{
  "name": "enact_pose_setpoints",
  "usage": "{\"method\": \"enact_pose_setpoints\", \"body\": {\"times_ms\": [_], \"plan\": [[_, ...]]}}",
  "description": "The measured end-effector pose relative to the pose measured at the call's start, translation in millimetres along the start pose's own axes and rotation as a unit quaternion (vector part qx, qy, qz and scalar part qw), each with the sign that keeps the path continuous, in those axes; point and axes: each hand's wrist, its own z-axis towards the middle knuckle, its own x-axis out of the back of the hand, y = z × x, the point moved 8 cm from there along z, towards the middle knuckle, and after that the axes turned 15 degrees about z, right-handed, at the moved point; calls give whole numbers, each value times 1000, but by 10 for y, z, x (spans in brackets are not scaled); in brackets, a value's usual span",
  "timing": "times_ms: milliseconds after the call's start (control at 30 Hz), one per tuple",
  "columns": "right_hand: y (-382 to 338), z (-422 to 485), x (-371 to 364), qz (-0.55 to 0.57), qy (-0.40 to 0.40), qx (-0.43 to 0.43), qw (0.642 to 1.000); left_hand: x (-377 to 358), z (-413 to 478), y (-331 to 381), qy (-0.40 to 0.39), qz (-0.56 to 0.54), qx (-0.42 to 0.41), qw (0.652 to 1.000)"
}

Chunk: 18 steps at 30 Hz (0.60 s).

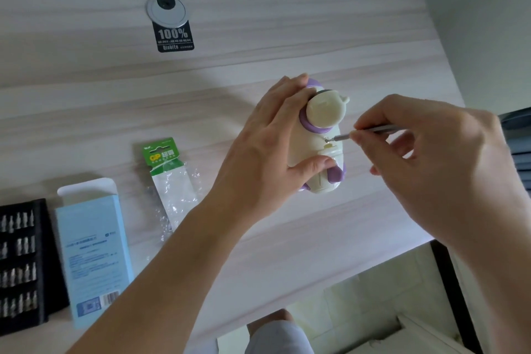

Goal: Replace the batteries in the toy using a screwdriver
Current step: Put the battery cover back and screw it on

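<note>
A cream and purple toy (323,135) lies on its side on the pale wooden desk (201,100). My left hand (270,141) grips its body, fingers over the far side and thumb on the near side. My right hand (431,158) pinches a thin silver screwdriver (370,131) between thumb and fingertips. The screwdriver's tip sits in a small screw (327,140) on the toy's back, just above the battery cover. No batteries are visible.
An opened green GP battery pack (169,178) lies left of the toy. Further left are a light blue box (92,250) and a black tray of screwdriver bits (20,264). A round cable grommet (166,7) with a black label sits at the back. The desk's edge runs at right.
</note>
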Motion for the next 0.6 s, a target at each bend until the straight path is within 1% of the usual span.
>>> {"method": "enact_pose_setpoints", "body": {"times_ms": [167, 233, 433, 500, 600], "plan": [[-78, -5, -49, -76, -37, -4, 996, 8, 13, 10, 1, -6, -2, 1000], [-103, -7, -50, -91, -38, -3, 995, 9, 16, 11, 1, -5, 0, 1000], [-29, 13, -43, -116, -13, -31, 993, 15, 4, -3, 3, -13, 3, 1000], [3, 12, -46, -122, -17, -42, 991, 14, -1, -13, 3, -15, 4, 1000], [-35, 5, -62, -95, -42, -47, 993, 6, 7, -16, 3, -11, 2, 1000]]}}
